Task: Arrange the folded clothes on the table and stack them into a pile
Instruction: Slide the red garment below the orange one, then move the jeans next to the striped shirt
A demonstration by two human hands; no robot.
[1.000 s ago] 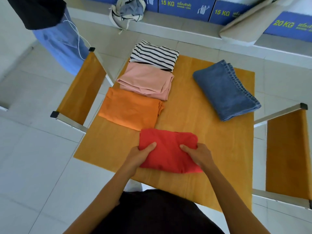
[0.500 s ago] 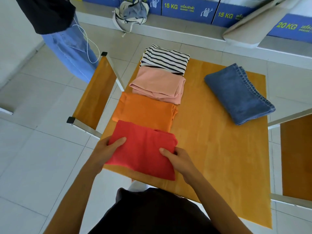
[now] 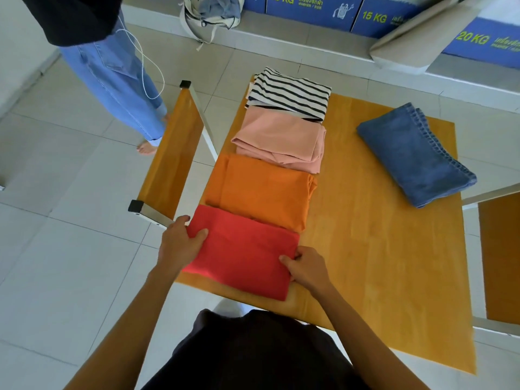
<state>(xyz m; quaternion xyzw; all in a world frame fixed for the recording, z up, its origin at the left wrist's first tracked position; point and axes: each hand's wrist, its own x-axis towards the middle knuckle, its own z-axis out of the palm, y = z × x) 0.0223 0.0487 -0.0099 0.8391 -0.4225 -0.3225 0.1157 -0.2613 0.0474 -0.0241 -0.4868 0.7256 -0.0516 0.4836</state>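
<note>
A folded red garment (image 3: 244,249) lies at the near left corner of the wooden table (image 3: 380,263). My left hand (image 3: 180,243) grips its left edge and my right hand (image 3: 306,266) grips its right edge. Behind it, in a row running away from me, lie a folded orange garment (image 3: 259,192), a folded pink garment (image 3: 281,139) and a black-and-white striped garment (image 3: 289,92). Folded blue jeans (image 3: 413,153) rest apart at the far right of the table.
A wooden chair (image 3: 171,156) stands against the table's left side and another chair (image 3: 501,263) at the right. A person in blue jeans (image 3: 118,77) stands at the far left. A cloth bag (image 3: 211,12) and blue boxes (image 3: 312,7) line the far ledge.
Both hands have carried the red garment from the table's near middle to the left, into line with the row, just in front of the orange garment.
</note>
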